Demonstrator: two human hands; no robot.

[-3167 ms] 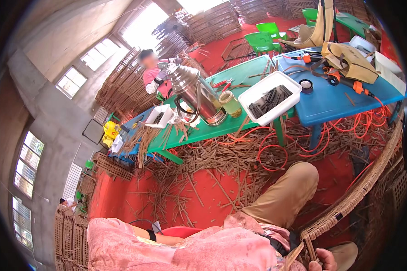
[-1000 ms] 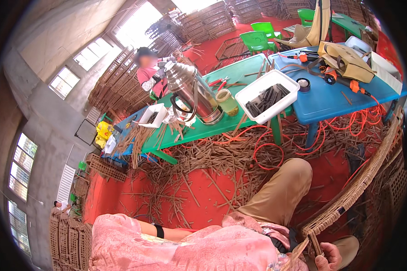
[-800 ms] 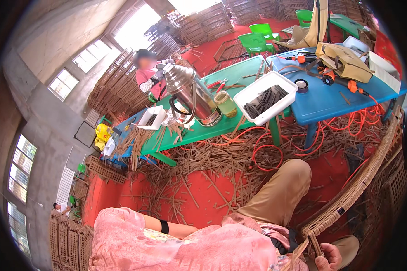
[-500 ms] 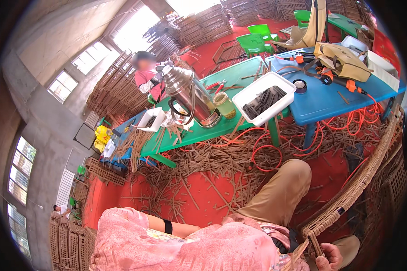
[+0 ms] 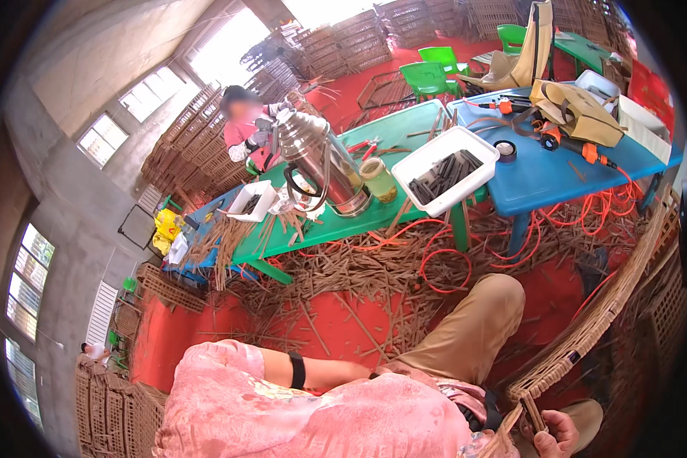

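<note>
At the lower right my right hand [image 5: 557, 433] is closed, thumb and fingers pinching a flat brown wicker strip [image 5: 536, 417]. The strip sits against the near end of a long woven wicker piece [image 5: 580, 345], which curves up along the right side. Lighter strips hang from the same end, beside my hand. My left forearm [image 5: 313, 372], with a black band round it, reaches across my lap. My left hand is hidden behind my pink shirt [image 5: 305, 420].
Cut strips [image 5: 336, 271] litter the red floor. A green table [image 5: 309, 237] bears a metal flask [image 5: 328, 164], a jar [image 5: 378, 180] and a white tray [image 5: 477, 181]. On the blue table [image 5: 511, 187] lie orange-tipped tools and a bag [image 5: 576, 111]. A co-worker [image 5: 248, 130] stands beyond.
The view has shifted slightly, and my left forearm shows a little farther right and higher. My right hand stays on the strip in nearly the same place.
</note>
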